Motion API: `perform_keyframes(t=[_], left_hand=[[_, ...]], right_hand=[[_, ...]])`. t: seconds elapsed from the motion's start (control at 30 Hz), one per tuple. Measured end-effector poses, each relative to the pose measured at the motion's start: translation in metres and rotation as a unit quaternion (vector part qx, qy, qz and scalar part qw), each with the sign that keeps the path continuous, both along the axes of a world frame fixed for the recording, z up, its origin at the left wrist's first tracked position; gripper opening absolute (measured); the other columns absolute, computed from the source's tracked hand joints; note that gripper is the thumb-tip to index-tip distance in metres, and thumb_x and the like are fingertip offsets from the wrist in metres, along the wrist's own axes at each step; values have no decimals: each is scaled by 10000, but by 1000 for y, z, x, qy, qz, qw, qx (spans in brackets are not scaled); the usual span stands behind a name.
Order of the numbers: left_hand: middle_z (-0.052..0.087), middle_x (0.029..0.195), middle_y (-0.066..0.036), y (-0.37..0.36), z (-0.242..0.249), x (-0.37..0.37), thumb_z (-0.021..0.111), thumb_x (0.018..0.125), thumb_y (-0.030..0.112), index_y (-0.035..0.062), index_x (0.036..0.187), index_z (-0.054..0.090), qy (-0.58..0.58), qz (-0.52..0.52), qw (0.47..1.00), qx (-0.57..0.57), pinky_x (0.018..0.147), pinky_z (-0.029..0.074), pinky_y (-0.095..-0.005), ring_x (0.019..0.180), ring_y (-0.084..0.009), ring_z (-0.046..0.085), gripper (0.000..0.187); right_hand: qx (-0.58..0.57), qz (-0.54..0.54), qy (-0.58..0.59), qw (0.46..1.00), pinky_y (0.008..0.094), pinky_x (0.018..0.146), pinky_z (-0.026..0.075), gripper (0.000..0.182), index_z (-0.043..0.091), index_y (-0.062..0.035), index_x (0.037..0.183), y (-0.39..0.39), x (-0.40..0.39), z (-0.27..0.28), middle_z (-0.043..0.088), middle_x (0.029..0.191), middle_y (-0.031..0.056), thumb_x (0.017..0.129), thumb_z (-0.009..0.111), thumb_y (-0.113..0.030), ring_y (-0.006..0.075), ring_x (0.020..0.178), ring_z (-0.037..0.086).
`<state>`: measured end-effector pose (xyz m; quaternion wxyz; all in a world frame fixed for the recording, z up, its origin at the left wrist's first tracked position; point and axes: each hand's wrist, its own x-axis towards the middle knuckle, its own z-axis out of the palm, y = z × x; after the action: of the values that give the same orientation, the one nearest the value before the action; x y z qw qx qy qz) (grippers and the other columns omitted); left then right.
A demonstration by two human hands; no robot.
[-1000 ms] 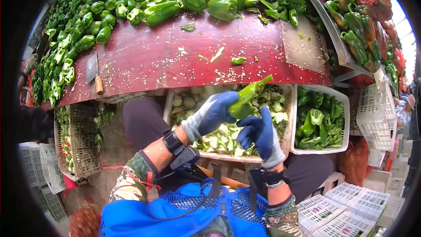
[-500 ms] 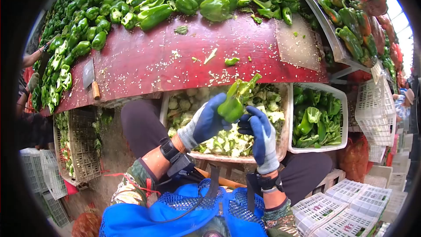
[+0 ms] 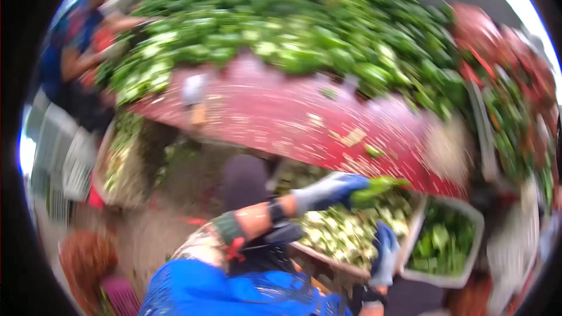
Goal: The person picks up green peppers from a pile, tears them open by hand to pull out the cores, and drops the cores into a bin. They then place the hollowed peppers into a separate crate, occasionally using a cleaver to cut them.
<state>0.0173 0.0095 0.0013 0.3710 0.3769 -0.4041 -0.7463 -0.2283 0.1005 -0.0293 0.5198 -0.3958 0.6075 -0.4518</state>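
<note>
My left hand (image 3: pixel 336 191), in a blue and grey glove, is closed on a green bell pepper (image 3: pixel 377 189) held out to the right. Beneath the pepper is a large crate (image 3: pixel 413 222) heaped with pale pepper cores and scraps (image 3: pixel 333 231). My right hand (image 3: pixel 383 251), gloved alike, hangs apart from the pepper at the crate's right side. Its fingers are smeared by motion, and I make out nothing in them. The whole view is blurred.
A red table (image 3: pixel 257 108) strewn with seeds bears a heap of green peppers (image 3: pixel 304 29) and a wooden-handled cleaver (image 3: pixel 196 93). A white crate of peppers (image 3: pixel 475 240) stands at right. Another person (image 3: pixel 76 58) works at the far left. A scrap crate (image 3: pixel 137 169) stands left.
My view has swung left, bringing the other person in. My right hand has dropped away from the pepper, which my left hand still holds.
</note>
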Motion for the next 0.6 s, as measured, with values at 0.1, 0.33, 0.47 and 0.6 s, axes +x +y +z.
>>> perform_keyframes(t=[0.1, 0.33, 0.47, 0.6], left_hand=[[613, 808, -43, -54, -27, 28, 562, 949, 468, 65, 976, 624, -212, 88, 958, -172, 651, 462, -342, 727, -160, 566, 409], [703, 830, -174, -94, -48, 51, 433, 942, 541, 55, 1004, 590, -606, 124, 750, -233, 653, 536, -488, 764, -335, 698, 515], [716, 835, -128, -100, -50, 53, 484, 926, 485, 81, 1018, 623, -600, 118, 759, -221, 594, 522, -501, 724, -307, 705, 436], [699, 956, -131, -71, -20, 68, 489, 950, 358, 88, 1057, 602, -625, 48, 747, -222, 695, 532, -441, 852, -246, 695, 311]], right_hand=[[-12, 1, -4, 1000, 314, 808, 508, 404, 589, -28, 1226, -17, 8, -2, 634, 1060, 83, 979, 552, -346, 182, 946, 613], [-19, 80, 7, 997, 305, 745, 538, 384, 577, 2, 1207, -61, 59, 27, 644, 1006, 104, 977, 562, -305, 186, 834, 640], [-106, 158, 71, 979, 295, 744, 534, 336, 598, 19, 1170, -102, 133, 72, 658, 964, 105, 982, 550, -256, 164, 845, 636], [-194, 316, 30, 928, 282, 756, 513, 353, 580, -7, 1240, -152, 296, 118, 670, 949, 54, 974, 553, -238, 129, 827, 617]])
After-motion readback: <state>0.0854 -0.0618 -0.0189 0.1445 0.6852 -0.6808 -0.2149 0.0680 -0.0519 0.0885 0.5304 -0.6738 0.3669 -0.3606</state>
